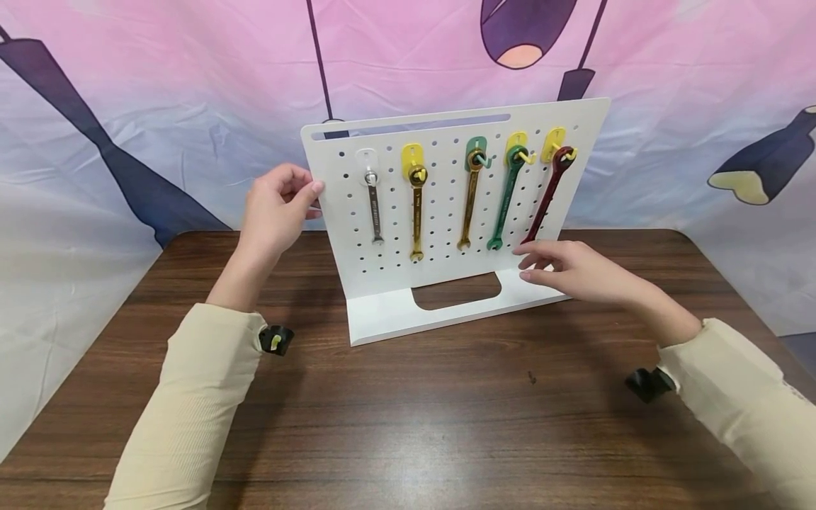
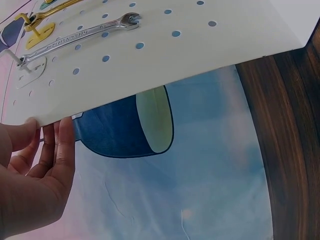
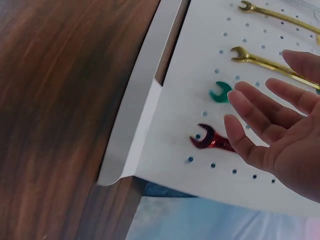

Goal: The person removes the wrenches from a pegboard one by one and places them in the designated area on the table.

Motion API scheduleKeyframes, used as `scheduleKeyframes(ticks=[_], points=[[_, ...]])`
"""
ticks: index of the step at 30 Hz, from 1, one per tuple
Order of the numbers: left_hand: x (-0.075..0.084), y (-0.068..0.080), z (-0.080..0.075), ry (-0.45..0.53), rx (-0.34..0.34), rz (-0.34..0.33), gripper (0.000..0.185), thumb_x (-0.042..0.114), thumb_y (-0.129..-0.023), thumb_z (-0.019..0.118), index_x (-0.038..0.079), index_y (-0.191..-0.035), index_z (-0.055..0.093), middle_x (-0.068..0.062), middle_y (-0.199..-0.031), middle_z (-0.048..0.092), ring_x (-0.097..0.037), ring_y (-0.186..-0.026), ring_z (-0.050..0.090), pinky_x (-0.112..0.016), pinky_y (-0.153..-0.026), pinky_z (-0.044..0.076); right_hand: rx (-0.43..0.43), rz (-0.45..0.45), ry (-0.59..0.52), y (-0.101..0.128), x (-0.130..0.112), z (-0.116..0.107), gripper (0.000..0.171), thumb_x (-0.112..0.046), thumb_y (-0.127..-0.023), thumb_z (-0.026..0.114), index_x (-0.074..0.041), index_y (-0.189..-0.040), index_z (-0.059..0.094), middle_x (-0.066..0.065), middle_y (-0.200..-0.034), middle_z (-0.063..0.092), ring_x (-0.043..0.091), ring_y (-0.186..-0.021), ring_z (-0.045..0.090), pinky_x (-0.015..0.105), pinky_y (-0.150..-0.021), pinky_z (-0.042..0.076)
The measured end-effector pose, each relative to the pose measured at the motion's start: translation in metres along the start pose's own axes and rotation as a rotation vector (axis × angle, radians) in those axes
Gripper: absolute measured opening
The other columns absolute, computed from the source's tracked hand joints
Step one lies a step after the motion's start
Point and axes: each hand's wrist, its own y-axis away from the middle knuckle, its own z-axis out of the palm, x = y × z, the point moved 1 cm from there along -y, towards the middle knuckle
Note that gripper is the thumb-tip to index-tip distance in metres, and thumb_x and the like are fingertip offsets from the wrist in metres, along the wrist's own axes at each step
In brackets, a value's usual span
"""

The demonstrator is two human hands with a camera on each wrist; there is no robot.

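1. Standing upright on the table (image 1: 408, 425): a white pegboard (image 1: 440, 212), foot plate forward, with a cutout in the foot.
2. Hanging from hooks on the board, left to right: silver wrench (image 1: 374, 205), gold wrench (image 1: 417, 212), second gold wrench (image 1: 469, 202) (on a green hook), green wrench (image 1: 506, 202), red wrench (image 1: 548, 193).
3. Left hand (image 1: 277, 209) at the board's left edge, near the top: thumb on the front face, fingers curled behind, gripping the edge. Seen from the left wrist, fingers (image 2: 62, 150) pressed against the edge of the board (image 2: 165, 60), silver wrench (image 2: 80, 35) just above.
4. Right hand (image 1: 570, 269) low at the board's right side, just below the tip of the red wrench. Fingers straight and loosely spread, holding nothing.
5. From the right wrist: fingers (image 3: 260, 112) relaxed, reaching over the board face (image 3: 185, 90), their tips near the open ends of the green wrench (image 3: 220, 92) and red wrench (image 3: 210, 140) (contact with either impossible to tell).
6. Red wrench hanging tilted, lower end swung leftward toward the green one; the rest hanging close to straight.
7. Behind the table: a pink and blue printed cloth (image 1: 159, 85). Cream sleeves on both arms, a small black wrist mount at each cuff.
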Motion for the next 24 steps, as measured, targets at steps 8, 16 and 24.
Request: scheduleKeyframes(ticks=[8, 16, 24], points=[[-0.002, 0.001, 0.000, -0.022, 0.003, -0.003, 0.021, 0.021, -0.092, 0.055, 0.000, -0.094, 0.055, -0.012, -0.086, 0.061, -0.013, -0.074, 0.061, -0.025, -0.071, 0.057, 0.016, -0.100, 0.008, -0.014, -0.016, 0.005, 0.033, -0.016, -0.091, 0.058, -0.005, -0.122, 0.054, 0.005, -0.101, 0.064, 0.017, -0.091, 0.059, 0.034, -0.072, 0.051], [-0.002, 0.000, 0.001, -0.030, 0.003, -0.003, 0.022, 0.022, -0.093, 0.054, 0.000, -0.095, 0.054, -0.009, -0.084, 0.059, -0.013, -0.076, 0.060, -0.025, -0.072, 0.057, -0.005, -0.133, -0.061, -0.030, -0.033, 0.014, 0.034, -0.014, -0.090, 0.058, -0.005, -0.123, 0.054, 0.003, -0.102, 0.063, 0.016, -0.095, 0.058, 0.038, -0.082, 0.052], [-0.001, 0.001, 0.001, -0.025, 0.010, 0.021, 0.019, 0.020, -0.092, 0.055, 0.001, -0.092, 0.054, -0.013, -0.082, 0.058, -0.012, -0.072, 0.059, -0.023, -0.067, 0.057, -0.012, -0.173, -0.109, -0.043, -0.049, 0.018, 0.034, -0.013, -0.091, 0.057, -0.005, -0.124, 0.054, 0.004, -0.104, 0.063, 0.014, -0.093, 0.058, 0.035, -0.076, 0.051]])
